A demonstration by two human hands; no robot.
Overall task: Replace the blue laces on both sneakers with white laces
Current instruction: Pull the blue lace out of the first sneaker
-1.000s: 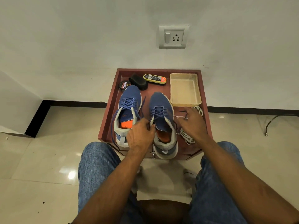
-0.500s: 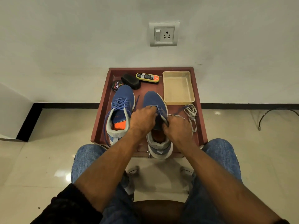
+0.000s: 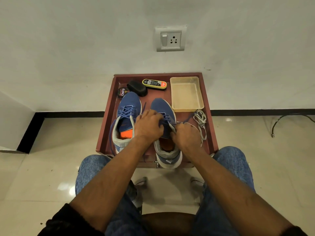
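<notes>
Sneakers [image 3: 129,116] and white laces [image 3: 201,121] in tray [image 3: 213,133]

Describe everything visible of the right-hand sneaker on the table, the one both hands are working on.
The right sneaker is blue knit-looking fabric with a grey collar, orange insole and pale sole. It stands upright on the red-brown table, toe toward the wall, heel overhanging the near edge, beside the other sneaker. Blue laces remain threaded through it. The left hand covers its tongue area and the right hand pinches at the lace by its right side. The exact grip is hidden.
</notes>
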